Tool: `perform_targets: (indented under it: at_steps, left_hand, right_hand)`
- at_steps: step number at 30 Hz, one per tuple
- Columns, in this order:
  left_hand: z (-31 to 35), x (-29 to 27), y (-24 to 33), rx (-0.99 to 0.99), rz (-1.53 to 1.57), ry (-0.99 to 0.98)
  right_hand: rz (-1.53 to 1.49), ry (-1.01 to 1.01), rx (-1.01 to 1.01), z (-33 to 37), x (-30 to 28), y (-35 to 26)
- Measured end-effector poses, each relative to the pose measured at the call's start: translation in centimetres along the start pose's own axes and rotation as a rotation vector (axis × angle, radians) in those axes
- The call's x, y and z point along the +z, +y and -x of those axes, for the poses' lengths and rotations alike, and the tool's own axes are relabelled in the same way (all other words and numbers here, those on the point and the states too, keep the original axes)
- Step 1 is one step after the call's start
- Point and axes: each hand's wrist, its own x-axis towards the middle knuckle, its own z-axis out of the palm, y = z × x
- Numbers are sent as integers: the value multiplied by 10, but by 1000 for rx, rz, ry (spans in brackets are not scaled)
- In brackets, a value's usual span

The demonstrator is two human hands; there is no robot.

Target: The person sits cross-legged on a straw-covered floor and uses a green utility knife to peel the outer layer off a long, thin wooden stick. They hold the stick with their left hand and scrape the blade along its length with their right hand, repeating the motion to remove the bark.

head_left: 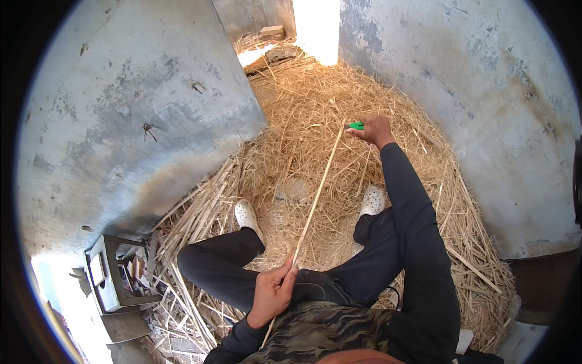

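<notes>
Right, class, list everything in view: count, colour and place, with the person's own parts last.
Strip: one, pale yellow, slanting through centre
Tool: one, green, upper centre
Shavings: uncountable, golden, spread across centre
Loose strips: many, pale, heaped left and right
Walls: at least two, patchy grey, both sides
Block: one, tan, top
Open frame: one, dark and white, lower left
Clogs: two, white, on the feet
Legs: two, dark-clothed, lower centre
Left hand: one, bare, gripping the strip
Right hand: one, bare, holding the tool
</notes>
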Motion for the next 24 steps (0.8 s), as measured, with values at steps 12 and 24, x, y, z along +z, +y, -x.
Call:
perform_targets:
  at_steps: [12, 24]
  left_hand:
    - [60, -39, -15, -150, -127, 131]
    - [10, -26, -14, 96, -33, 214]
  right_hand:
    - [-320, 137, 412, 30, -25, 113]
    - [-237, -19, -138, -15, -80, -95]
